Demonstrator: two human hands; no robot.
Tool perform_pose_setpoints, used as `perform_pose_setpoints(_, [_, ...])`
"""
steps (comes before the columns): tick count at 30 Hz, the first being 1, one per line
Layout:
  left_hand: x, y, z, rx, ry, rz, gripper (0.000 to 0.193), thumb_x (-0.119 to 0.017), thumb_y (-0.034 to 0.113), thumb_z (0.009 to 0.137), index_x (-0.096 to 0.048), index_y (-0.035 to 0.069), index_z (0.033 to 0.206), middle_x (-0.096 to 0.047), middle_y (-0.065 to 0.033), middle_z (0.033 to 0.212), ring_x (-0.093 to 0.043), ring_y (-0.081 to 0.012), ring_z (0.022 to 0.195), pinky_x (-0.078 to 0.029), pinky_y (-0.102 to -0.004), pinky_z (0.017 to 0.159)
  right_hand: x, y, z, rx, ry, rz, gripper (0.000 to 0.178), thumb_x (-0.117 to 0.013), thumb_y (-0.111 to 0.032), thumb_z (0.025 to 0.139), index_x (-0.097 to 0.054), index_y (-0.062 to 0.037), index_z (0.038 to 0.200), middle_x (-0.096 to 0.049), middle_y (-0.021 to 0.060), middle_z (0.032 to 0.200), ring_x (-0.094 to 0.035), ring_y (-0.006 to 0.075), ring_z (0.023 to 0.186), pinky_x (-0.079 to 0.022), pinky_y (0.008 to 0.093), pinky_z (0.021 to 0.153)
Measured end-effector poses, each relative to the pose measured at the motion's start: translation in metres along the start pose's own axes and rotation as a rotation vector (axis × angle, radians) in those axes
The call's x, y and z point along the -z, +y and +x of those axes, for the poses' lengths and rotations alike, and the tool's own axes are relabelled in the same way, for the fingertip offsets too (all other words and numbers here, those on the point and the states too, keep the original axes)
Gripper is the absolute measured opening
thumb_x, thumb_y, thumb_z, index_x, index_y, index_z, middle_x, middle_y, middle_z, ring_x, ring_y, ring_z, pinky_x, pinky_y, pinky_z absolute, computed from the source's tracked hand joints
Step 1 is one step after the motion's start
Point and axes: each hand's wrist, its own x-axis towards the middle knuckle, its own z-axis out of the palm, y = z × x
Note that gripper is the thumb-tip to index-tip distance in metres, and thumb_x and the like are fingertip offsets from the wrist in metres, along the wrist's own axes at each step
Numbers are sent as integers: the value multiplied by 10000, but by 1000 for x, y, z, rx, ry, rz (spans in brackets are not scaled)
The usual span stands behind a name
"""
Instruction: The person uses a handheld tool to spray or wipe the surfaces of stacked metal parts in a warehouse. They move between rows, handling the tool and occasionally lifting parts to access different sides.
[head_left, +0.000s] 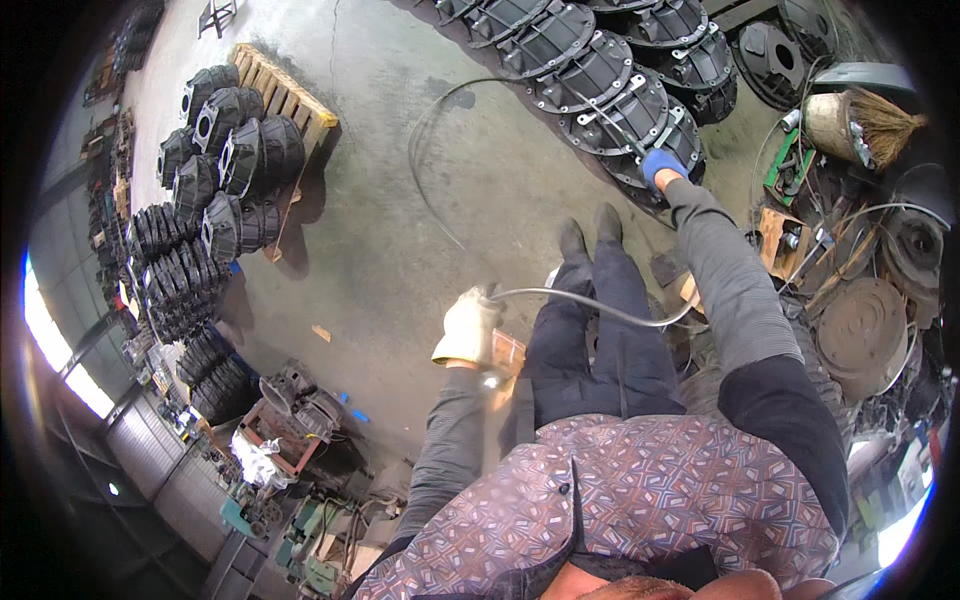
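My left hand (468, 328), in a whitish work glove, is closed around a grey hose (600, 308). From that hand the hose bows across in front of my legs toward my right side. My right hand (662, 165), in a blue glove, reaches forward and grips a long thin rod-like tool (612, 127); its grip is hidden by the hand. The rod lies over the near end of a row of dark cast-metal housings (632, 112), which have round flanges with bolt holes. Whether the tip touches a housing, I cannot tell.
More housings stand on a wooden pallet (285, 88) at the left. A thin line (413, 150) curves over the concrete floor. At the right are a straw broom (880, 128), a bucket (835, 128), a green metal piece (790, 165) and a round metal disc (862, 338).
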Motion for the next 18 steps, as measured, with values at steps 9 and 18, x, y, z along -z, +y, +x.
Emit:
perform_pose_setpoints(9, [-25,-53,29,50,-48,-250,457,-692,213,862,-697,75,1298,-756,-162,1066,-761,-222,815,-591,-346,720,-29,-10,-10,-68,124,107,402,-549,-320,928,-759,-41,1126,-692,274,1187,-663,452,1146,-536,522,962])
perform_pose_setpoints(18, [-23,-49,35,-67,-54,-172,464,-694,234,871,-686,60,1302,-748,-153,1085,-747,-228,813,-572,-350,755,-24,-46,29,-45,122,164,422,-528,-295,937,-742,-8,1161,-680,273,1233,-654,461,1170,-533,524,975])
